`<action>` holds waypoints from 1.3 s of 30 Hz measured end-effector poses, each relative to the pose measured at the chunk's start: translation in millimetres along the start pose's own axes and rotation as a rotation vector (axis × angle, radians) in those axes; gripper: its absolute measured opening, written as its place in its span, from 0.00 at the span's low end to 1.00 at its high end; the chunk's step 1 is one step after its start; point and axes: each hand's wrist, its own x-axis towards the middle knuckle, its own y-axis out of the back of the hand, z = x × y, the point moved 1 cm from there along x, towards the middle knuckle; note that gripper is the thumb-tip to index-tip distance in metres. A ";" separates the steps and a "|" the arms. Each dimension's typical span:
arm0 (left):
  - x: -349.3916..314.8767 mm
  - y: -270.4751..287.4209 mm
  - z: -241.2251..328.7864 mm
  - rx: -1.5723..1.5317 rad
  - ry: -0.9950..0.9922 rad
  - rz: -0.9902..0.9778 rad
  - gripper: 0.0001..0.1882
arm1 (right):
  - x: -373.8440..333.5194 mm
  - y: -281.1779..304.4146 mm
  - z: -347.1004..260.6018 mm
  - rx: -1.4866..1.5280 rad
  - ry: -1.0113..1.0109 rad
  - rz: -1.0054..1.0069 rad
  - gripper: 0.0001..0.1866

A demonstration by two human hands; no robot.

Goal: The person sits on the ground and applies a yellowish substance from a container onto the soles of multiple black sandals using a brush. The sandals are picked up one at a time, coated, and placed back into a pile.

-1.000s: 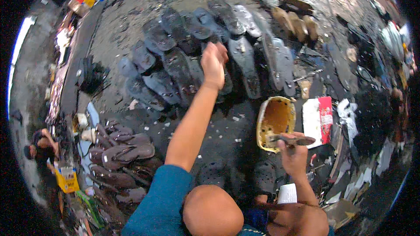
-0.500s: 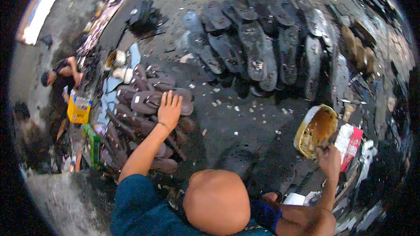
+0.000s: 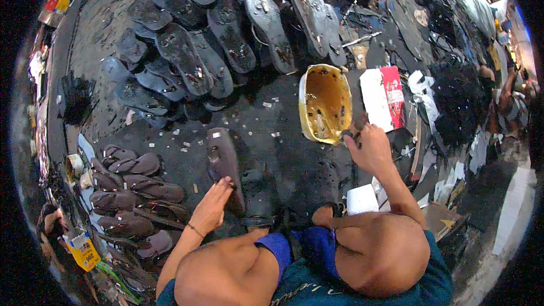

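My left hand [image 3: 211, 208] grips a brown flip-flop [image 3: 222, 161] by its near end, fingers along its edge, just in front of my left knee. A small white label shows at the flip-flop's far end. To the right, a cut-open yellowish container [image 3: 309, 99] has amber, sticky-looking stuff inside. At its near right corner my right hand [image 3: 371, 148] is closed, thumb toward the rim. A dark thing shows by its fingers, too unclear to name. On the left lies a pile of brown flip-flops [image 3: 153, 187].
Many black sandals [image 3: 181, 59] lie in overlapping rows across the far ground. A red and white box [image 3: 381, 99] is right of the container, and a white block [image 3: 361, 199] sits by my right knee. A yellow carton [image 3: 83, 252] stands left; a person [image 3: 513, 102] is far right.
My view has swung to the right. My left hand has brought a brown flip-flop from the pile to in front of me. My right hand remains at the container's near corner.
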 end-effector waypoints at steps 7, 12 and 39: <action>53.3 -26.8 11.1 -0.391 0.490 0.328 0.36 | -27.9 -1.6 12.4 0.360 -0.029 -0.239 0.21; 100.8 -56.5 -47.3 -0.078 0.705 0.651 0.38 | 11.4 28.4 -23.4 1.705 -0.149 -0.238 0.16; 137.8 48.9 27.6 -1.593 0.172 0.504 0.35 | 20.7 40.5 -155.9 0.855 0.735 0.426 0.14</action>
